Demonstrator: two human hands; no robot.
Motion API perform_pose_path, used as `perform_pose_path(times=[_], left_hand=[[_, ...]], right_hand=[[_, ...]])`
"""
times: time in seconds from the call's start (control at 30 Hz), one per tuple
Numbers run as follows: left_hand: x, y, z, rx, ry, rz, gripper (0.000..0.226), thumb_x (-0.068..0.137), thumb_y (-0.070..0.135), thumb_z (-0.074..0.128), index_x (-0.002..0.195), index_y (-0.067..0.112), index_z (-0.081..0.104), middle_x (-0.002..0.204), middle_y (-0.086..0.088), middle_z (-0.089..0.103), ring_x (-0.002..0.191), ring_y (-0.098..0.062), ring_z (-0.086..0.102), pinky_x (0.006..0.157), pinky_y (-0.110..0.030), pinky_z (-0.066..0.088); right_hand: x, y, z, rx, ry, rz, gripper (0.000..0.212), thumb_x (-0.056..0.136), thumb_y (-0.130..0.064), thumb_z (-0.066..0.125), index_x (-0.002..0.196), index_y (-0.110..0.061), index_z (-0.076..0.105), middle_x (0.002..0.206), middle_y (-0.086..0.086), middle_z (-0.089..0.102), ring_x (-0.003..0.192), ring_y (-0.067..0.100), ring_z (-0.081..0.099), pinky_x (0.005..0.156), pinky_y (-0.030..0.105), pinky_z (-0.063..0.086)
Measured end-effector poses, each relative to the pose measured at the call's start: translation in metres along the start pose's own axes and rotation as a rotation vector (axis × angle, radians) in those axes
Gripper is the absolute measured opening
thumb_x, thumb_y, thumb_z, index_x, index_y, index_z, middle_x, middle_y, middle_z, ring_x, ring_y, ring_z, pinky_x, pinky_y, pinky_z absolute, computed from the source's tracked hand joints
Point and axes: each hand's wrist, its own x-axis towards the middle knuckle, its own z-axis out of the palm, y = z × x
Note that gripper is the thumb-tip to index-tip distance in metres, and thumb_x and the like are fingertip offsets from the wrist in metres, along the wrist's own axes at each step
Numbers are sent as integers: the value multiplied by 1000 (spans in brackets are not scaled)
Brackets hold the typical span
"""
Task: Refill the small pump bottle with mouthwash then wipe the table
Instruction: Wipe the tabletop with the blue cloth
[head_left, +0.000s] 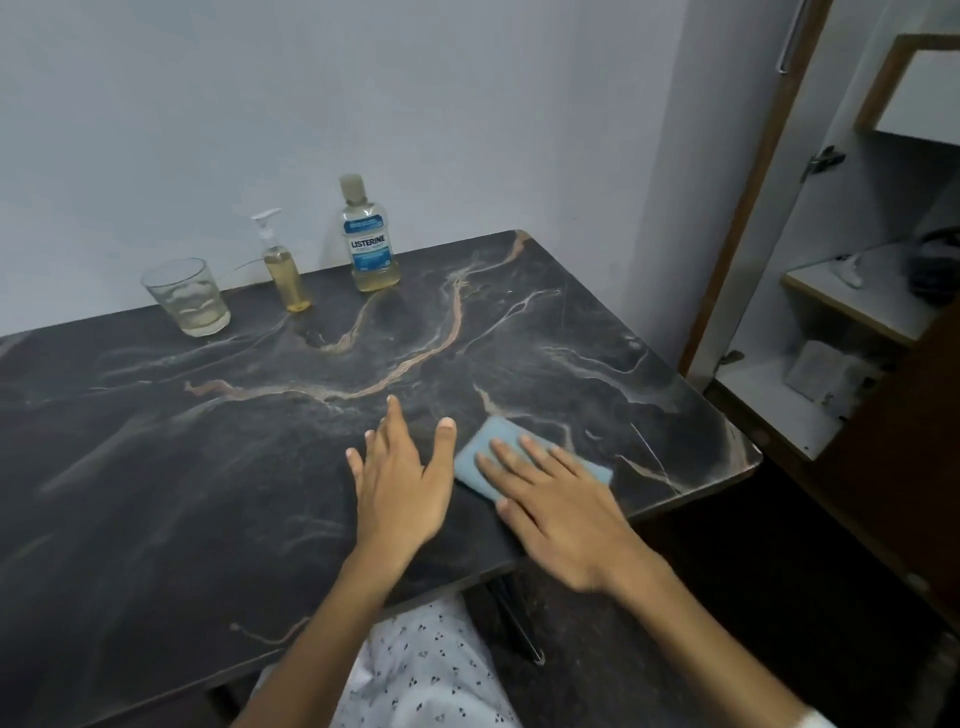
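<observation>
Pressing flat, right hand (558, 512) on blue cloth (480, 454), left hand (402, 478) beside

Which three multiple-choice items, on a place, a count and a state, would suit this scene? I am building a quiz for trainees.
1. Where does the folded light-blue cloth lie?
A. near the dark marbled table's right edge
B. beside the glass
C. on the floor

2. How many containers stand by the wall?
A. one
B. three
C. five

3. How is the right hand?
A. clenched
B. flat on the cloth
C. lifted away

Key: 1 A, it lies by the right edge; 2 B, clear glass tumbler, small pump bottle, Listerine mouthwash bottle; 3 B, straight fingers press it.
</observation>
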Motion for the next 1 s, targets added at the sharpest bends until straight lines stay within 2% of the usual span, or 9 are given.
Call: perform_pose_path(times=[0.13,0.23,0.3,0.43,0.53,0.67,0.77,0.87,1.0], left_hand=[[23,-20,-15,-19,32,-90,76,94,57,29,152,17,0,159,-7,11,147,-24,-3,116,-41,-9],[39,-36,-28,-38,69,-151,75,94,56,31,152,19,0,159,-7,11,147,-25,-5,117,-44,-6],[46,-45,-34,-68,95,-182,75,94,55,32,152,20,0,160,-7,10,146,-25,-6,118,-45,-5],[53,-59,-41,-104,118,-230,75,94,55,33,152,21,-2,160,-6,10,146,-24,-7,118,-46,-5],[53,-65,-44,-119,137,-243,75,94,54,33,152,21,-2,160,-4,9,146,-24,-6,118,-46,-5],[52,-73,-52,-85,184,-220,74,95,52,33,152,18,-1,159,-7,12,147,-21,-2,116,-39,-10],[49,-78,-59,-91,208,-234,74,95,52,33,152,19,-1,159,-7,11,147,-21,-3,117,-41,-8],[43,-81,-63,-118,204,-264,74,95,54,34,152,21,-1,160,-6,9,146,-23,-6,118,-45,-6],[38,-90,-71,-120,201,-275,74,95,54,33,152,20,-2,160,-6,9,147,-22,-5,117,-42,-8]], right_hand=[[-19,44,-13,-71,77,205,51,98,-50,8,146,-41,-5,151,-19,-8,140,3,-10,112,25,-7],[19,102,-34,-138,59,467,53,100,-43,13,150,-33,3,158,-8,3,146,15,2,116,35,4],[64,125,-41,-122,15,534,52,101,-40,14,152,-29,8,159,-2,5,146,22,6,117,39,7],[173,94,-25,-94,-64,462,52,103,-37,14,152,-24,7,160,3,2,146,28,3,117,43,2],[221,13,1,-96,-104,223,52,103,-35,14,152,-22,5,160,4,1,145,30,1,117,43,0],[187,-80,26,-52,-122,-148,52,102,-38,17,152,-27,8,159,-1,2,146,23,-4,117,39,-5],[129,-79,23,19,-123,-296,50,102,-39,19,151,-33,10,158,-9,3,145,14,-5,116,32,-8],[88,-33,11,-13,-67,-204,50,101,-45,17,149,-41,3,153,-18,-6,144,7,-7,112,24,-11],[109,31,-7,-109,-80,145,50,100,-46,15,148,-43,0,157,-17,-2,145,8,-3,116,33,-1]])
